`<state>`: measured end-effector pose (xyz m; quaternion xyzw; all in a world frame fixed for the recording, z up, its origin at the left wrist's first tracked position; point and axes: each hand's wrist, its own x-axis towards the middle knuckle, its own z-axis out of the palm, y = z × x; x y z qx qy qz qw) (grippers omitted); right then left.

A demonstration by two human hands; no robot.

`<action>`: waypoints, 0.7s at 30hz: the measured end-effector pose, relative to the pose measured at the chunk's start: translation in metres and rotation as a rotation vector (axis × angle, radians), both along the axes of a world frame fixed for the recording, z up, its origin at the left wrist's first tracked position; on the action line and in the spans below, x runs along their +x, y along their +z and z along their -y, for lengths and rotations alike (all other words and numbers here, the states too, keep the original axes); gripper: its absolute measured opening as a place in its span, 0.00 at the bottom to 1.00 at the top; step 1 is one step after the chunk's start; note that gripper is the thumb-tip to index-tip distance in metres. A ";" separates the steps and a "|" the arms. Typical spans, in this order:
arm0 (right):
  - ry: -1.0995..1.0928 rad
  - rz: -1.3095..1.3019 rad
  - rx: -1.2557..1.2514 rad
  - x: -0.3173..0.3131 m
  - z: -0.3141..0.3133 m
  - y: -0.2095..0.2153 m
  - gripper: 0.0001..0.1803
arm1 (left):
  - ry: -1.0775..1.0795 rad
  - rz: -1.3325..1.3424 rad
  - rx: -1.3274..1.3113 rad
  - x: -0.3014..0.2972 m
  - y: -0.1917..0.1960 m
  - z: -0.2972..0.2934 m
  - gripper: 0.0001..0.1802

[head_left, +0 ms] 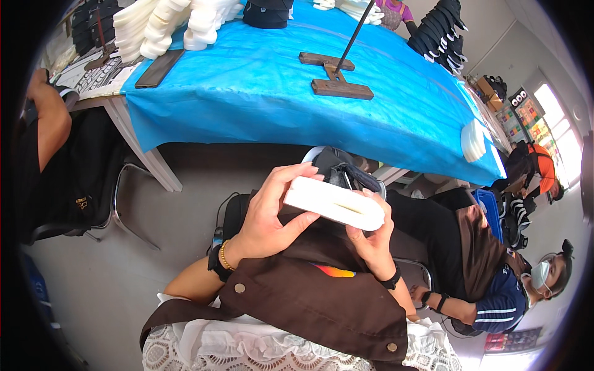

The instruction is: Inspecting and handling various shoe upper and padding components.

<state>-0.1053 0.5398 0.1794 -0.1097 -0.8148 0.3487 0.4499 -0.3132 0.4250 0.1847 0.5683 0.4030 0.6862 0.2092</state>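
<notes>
A white, thick, foam-like piece [309, 196] with rounded ends and a slot along it is held level above my lap. My left hand [263, 216] grips its left end, thumb below and fingers on the far edge. At its right end my right hand [376, 238] holds it with the thumb underneath and the fingers round the side. Just behind the piece is a black fabric item [337, 162] with a pale rim, perhaps a cap; the piece hides part of it. My brown apron [297, 303] spreads below my hands.
A table under a blue sheet [247, 86] stands ahead, with white stacks [164, 28], a black cap [267, 13], a dark bar [159, 68], a wooden stand with a rod [337, 75] and black stacked items [438, 31]. A masked person [501, 309] sits right; another person's arm [49, 127] is left.
</notes>
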 end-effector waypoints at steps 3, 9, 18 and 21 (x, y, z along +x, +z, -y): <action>0.099 0.101 0.143 0.002 -0.013 0.031 0.28 | 0.129 -0.460 0.022 -0.013 0.028 -0.003 0.38; -0.130 0.057 0.128 0.017 -0.019 0.048 0.33 | 0.202 -0.634 0.056 -0.024 0.045 -0.036 0.27; -0.440 -0.125 -0.940 0.076 -0.037 -0.132 0.40 | -0.479 -0.397 -0.068 -0.021 -0.010 -0.146 0.37; -0.155 -0.091 -0.883 0.066 -0.018 -0.114 0.42 | -0.541 -0.630 -0.031 -0.009 -0.018 -0.159 0.39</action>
